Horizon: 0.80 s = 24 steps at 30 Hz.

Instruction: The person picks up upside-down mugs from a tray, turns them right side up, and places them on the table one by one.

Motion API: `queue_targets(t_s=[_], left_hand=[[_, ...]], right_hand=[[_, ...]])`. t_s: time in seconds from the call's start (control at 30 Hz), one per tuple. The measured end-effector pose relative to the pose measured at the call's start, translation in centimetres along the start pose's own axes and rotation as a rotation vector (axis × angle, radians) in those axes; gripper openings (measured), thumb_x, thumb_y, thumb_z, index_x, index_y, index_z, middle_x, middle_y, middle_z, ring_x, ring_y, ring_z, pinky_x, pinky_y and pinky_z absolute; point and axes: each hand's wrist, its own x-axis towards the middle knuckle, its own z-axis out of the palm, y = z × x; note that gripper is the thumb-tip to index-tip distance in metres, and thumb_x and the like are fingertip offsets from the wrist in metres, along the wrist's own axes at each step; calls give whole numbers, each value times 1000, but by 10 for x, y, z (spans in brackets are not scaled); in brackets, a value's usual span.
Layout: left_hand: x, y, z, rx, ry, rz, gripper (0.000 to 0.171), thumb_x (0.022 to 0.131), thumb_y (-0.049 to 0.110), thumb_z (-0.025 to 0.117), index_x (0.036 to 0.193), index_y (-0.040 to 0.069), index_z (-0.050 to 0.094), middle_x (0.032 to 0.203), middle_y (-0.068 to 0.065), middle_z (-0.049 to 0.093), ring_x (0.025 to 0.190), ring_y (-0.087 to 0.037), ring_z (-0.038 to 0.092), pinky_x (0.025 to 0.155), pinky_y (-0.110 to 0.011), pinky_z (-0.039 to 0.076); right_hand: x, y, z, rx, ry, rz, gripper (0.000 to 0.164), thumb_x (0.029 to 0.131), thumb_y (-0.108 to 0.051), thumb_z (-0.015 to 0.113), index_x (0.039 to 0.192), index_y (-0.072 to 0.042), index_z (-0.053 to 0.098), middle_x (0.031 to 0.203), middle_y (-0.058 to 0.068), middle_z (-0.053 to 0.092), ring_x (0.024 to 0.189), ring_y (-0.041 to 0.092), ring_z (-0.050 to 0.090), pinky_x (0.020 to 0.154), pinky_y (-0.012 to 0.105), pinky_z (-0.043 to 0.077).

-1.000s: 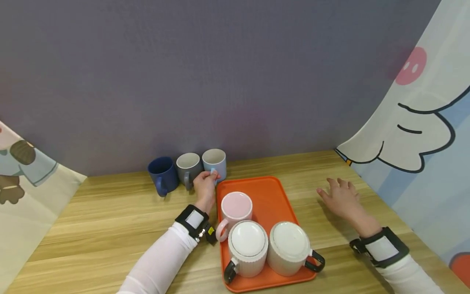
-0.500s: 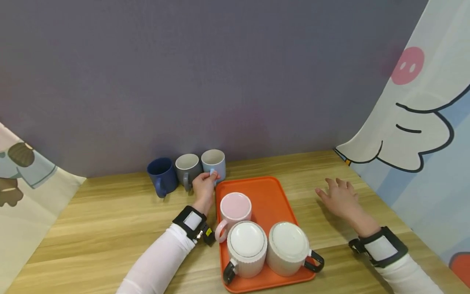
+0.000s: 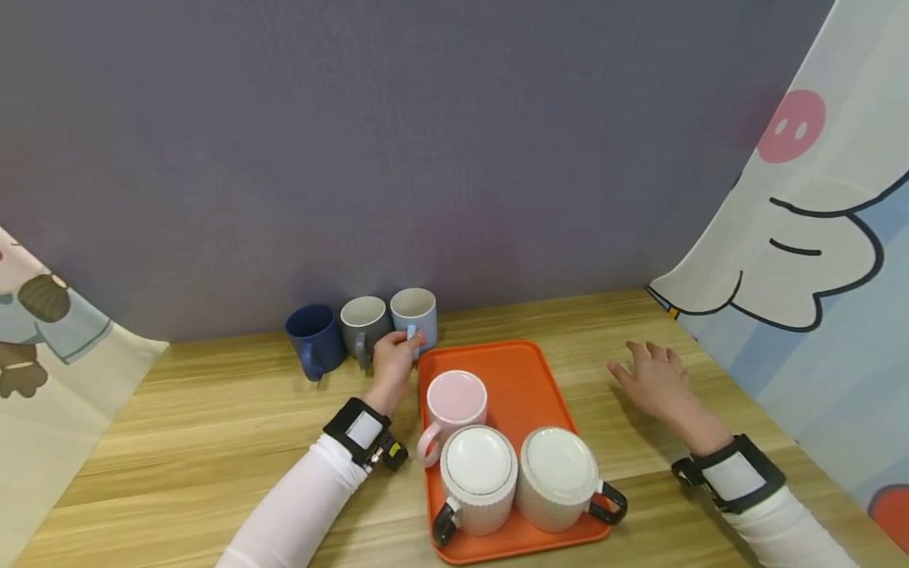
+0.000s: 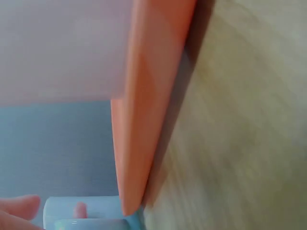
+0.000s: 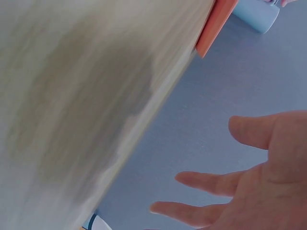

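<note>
Upright at the back of the table stands a light blue mug (image 3: 424, 322), the rightmost in a row with a grey mug (image 3: 365, 319) and a dark blue mug (image 3: 314, 339). My left hand (image 3: 393, 361) is at the light blue mug's handle, with a fingertip behind the handle. In the left wrist view the thumb (image 4: 21, 206) shows a gap from that handle; part of the hold is out of frame. My right hand (image 3: 655, 380) hovers over the table at the right, fingers spread, holding nothing. Its shadow falls on the wood.
An orange tray (image 3: 514, 377) lies right of the left forearm. On it, upside down, are a pink mug (image 3: 456, 398) and two white mugs (image 3: 479, 473) with black handles. A grey wall (image 3: 426, 158) rises behind the table; a printed cloth (image 3: 817, 260) hangs at the right.
My left hand and wrist have shifted slightly left, baring more of the light blue mug's handle. The mugs stay where they were. My right hand has barely moved.
</note>
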Motion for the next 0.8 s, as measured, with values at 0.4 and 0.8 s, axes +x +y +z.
queue_targets(t_s=[0.4, 0.8], left_hand=[[-18, 11, -18, -67, -88, 32, 42, 84, 11, 67, 118, -11, 55, 111, -24, 61, 96, -23, 59, 91, -38, 46], [-39, 27, -38, 21, -61, 103, 33, 88, 4, 62, 118, -8, 55, 119, -22, 54, 107, -26, 51, 80, -20, 42]], right_hand=[[2, -13, 7, -23, 2, -29, 63, 98, -40, 44, 138, 7, 35, 139, 43, 24, 124, 66, 20, 90, 80, 21], [6, -28, 7, 39, 21, -91, 63, 99, -41, 43, 139, 7, 35, 139, 43, 26, 125, 66, 19, 90, 80, 21]])
